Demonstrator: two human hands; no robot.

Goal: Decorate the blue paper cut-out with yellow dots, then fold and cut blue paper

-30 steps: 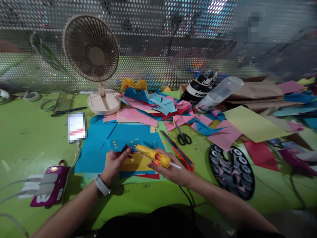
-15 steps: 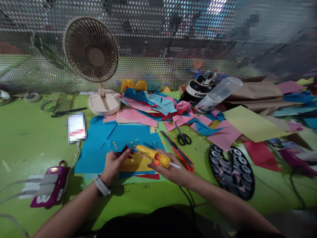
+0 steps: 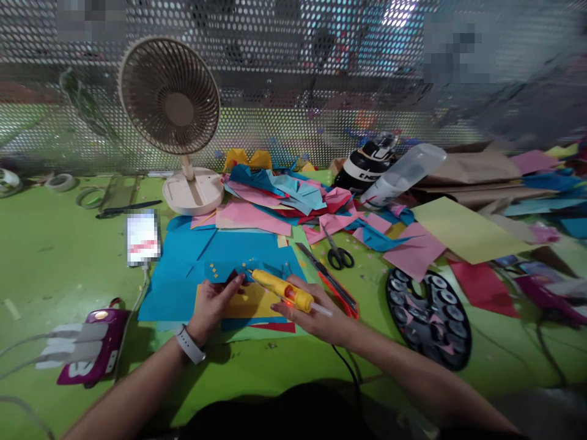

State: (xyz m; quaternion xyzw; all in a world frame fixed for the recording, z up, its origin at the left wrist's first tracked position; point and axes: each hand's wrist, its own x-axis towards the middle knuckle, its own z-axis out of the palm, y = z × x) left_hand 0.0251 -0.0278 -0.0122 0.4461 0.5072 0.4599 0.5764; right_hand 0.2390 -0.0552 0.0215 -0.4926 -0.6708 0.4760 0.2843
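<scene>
The right hand (image 3: pixel 316 318) has its fingers wrapped around the yellow glue gun (image 3: pixel 282 289), whose long axis runs from the glue stick end at the right fingers up and leftward to the nozzle. The nozzle ends just beside the left hand's (image 3: pixel 211 304) fingertips, which press flat on a small dark paper piece (image 3: pixel 230 275) lying on the blue paper sheet (image 3: pixel 183 269) on the green tabletop (image 3: pixel 55 256), so the left hand is the nearer to that piece
</scene>
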